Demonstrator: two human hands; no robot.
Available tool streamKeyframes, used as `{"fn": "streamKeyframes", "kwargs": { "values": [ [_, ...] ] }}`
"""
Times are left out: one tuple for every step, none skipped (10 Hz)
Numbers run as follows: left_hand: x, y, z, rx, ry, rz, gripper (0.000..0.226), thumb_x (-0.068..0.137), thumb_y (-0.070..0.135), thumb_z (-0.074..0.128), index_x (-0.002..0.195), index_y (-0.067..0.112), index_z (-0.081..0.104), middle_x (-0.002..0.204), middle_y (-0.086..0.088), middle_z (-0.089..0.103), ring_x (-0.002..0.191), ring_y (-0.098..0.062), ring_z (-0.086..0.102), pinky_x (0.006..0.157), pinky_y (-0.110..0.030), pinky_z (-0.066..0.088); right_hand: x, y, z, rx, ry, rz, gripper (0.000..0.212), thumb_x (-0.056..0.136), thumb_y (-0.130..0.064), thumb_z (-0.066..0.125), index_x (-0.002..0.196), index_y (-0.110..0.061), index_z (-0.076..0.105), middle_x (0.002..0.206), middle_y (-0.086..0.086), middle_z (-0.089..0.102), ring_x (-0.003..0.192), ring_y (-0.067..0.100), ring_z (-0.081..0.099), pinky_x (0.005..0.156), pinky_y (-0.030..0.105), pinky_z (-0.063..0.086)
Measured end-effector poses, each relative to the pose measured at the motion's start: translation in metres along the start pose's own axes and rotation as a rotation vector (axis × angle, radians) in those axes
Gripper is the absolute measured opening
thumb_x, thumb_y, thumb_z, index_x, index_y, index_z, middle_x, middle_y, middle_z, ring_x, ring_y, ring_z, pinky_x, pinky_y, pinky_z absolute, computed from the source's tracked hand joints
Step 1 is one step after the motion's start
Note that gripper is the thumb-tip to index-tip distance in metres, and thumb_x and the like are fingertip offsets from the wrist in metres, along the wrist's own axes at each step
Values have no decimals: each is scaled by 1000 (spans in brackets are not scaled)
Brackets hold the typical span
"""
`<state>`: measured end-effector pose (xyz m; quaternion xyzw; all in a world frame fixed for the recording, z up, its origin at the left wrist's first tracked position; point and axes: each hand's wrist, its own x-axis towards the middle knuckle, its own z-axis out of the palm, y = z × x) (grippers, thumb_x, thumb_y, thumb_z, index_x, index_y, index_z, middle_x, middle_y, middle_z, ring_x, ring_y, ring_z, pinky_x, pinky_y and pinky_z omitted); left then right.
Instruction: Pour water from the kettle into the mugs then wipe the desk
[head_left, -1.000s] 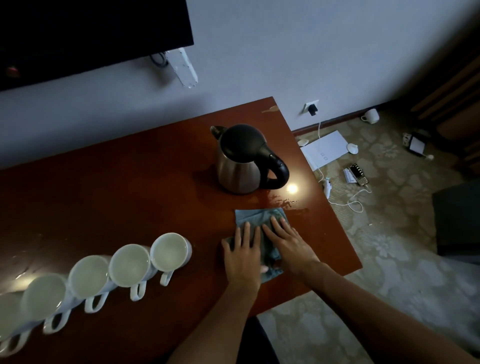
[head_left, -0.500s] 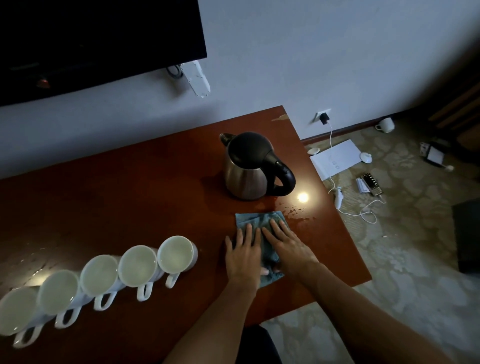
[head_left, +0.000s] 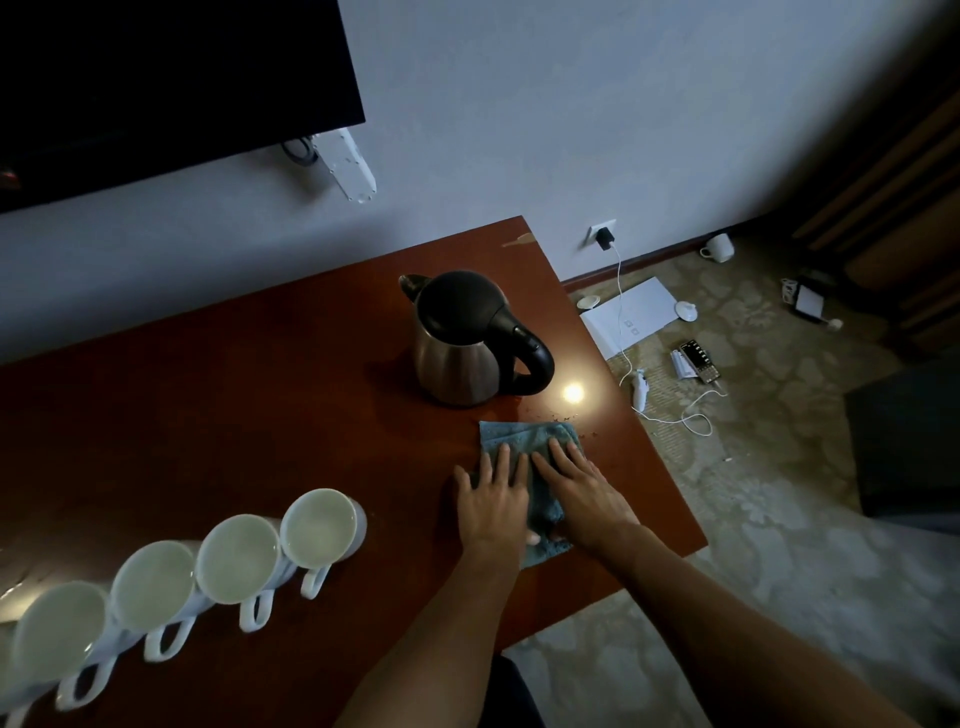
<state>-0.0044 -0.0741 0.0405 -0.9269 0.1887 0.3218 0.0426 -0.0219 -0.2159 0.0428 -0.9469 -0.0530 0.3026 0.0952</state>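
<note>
Steel kettle (head_left: 470, 345) upright behind flat blue cloth (head_left: 524, 441).

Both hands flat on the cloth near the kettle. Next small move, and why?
Probably slide the cloth forward and right: wet specks sit on the desk just past its far edge, toward the kettle. Left hand and right hand already press it flat.

Both my hands lie flat, side by side, on the cloth (head_left: 524, 441) on the desk (head_left: 234, 415): my left hand (head_left: 493, 499) beside my right hand (head_left: 582, 488). The kettle (head_left: 467, 343) stands just beyond my fingertips, handle to the right. The mugs (head_left: 234, 556) run in a touching row to the left of my left hand. The desk edge lies right of my right hand.
</note>
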Motion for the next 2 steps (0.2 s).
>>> {"fn": "streamKeyframes", "kwargs": {
  "values": [
    [-5, -8, -7, -12, -23, 25, 109, 86, 60, 67, 160, 23, -5, 169, -6, -8, 155, -30, 1, 120, -59, 11, -1, -10, -6, -49, -5, 24, 112, 87, -35, 77, 163, -17, -4, 170, 12, -11, 156, 31, -10, 125, 40, -1],
    [-23, -27, -28, -85, 4, 57, 87, 93, 37, 67, 160, 22, 13, 168, -3, 7, 151, -27, 19, 118, -52, 23, -4, -31, -24, -150, -121, 84, 109, 88, -37, 75, 163, -15, -1, 169, 17, -5, 156, 35, 0, 126, 50, 9]
  ]
}}
